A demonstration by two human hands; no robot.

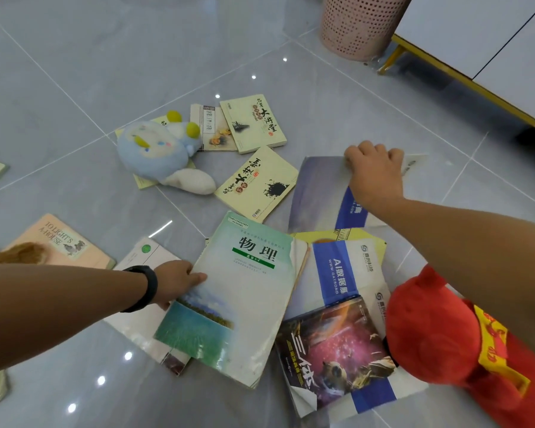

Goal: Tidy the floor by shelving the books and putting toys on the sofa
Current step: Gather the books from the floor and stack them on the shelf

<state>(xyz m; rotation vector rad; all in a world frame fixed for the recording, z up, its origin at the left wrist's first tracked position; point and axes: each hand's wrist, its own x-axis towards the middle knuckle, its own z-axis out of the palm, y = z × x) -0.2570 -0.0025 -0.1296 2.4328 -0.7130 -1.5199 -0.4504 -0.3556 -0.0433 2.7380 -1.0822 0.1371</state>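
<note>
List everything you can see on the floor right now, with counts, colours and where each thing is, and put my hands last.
Cream paperbacks: three plainly, upper centre.
Green textbook: one, centre, atop a white book.
Pink book: one, left.
Space-cover book: one, lower centre-right.
Blue-white booklets: several, right of centre.
Blue plush: one, upper left, lying on a yellow book.
Red plush: one, lower right.
Pink basket: one, top.
Left hand: grips textbook's edge.
Right hand: on the far booklet.
</note>
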